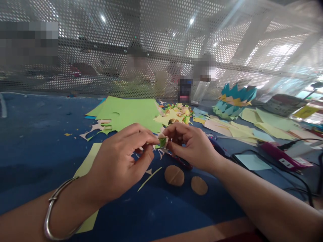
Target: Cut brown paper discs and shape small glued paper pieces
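Between my hands is a small curled paper piece (163, 141), green on one side and pale on the other. My right hand (193, 144) pinches it between thumb and fingers. The fingertips of my left hand (123, 158) are closed at its left edge, and a bangle circles that wrist. Below my hands lie a larger brown cardboard disc (174, 175) and a smaller cardboard disc (199, 185). Dark-handled scissors (185, 164) rest partly hidden under my right hand. A thin pale paper strip (149, 179) lies left of the discs.
Green paper sheets (133, 109) and a heap of paper scraps (179, 112) lie beyond my hands. Toward the right are a teal paper construction (233, 102), a magenta power strip (285, 156) and dark cables. A perforated metal screen (161, 43) rises behind the blue table (37, 144).
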`<action>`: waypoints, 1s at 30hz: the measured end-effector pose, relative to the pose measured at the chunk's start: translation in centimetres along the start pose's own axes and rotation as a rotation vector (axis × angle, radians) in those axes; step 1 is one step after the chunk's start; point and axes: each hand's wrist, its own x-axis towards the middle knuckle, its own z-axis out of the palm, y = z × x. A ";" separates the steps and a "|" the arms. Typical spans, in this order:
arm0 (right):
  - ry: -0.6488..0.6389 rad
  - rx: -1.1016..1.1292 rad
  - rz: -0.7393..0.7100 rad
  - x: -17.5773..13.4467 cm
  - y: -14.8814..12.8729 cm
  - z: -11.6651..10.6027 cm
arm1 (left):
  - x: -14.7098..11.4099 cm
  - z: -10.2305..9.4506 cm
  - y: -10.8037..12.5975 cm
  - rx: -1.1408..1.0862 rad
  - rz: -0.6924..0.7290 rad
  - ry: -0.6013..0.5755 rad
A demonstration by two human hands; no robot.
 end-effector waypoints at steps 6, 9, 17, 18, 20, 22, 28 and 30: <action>-0.008 -0.003 0.011 -0.1 -0.1 -0.1 | 0.0 0.0 0.0 0.002 0.003 0.002; 0.003 -0.006 -0.003 -0.1 -0.1 0.0 | 0.0 0.0 0.0 -0.001 0.007 0.000; 0.007 -0.012 -0.001 -0.1 0.1 0.0 | -0.2 0.3 -0.1 0.005 -0.018 -0.018; 0.008 -0.009 -0.005 -0.1 0.1 0.0 | -0.2 0.4 -0.1 -0.013 -0.036 -0.025; 0.010 -0.007 -0.013 -0.1 0.1 0.0 | -0.2 0.5 -0.2 -0.055 -0.091 -0.047; 0.006 -0.014 -0.012 -0.1 0.1 0.1 | -0.1 0.7 -0.3 -0.080 -0.157 -0.075; 0.005 -0.040 -0.021 -0.1 -0.1 0.2 | 0.3 0.7 -0.6 -0.114 -0.214 -0.109; -0.001 -0.047 -0.023 -0.2 -0.2 0.2 | 0.3 0.7 -0.7 -0.148 -0.227 -0.118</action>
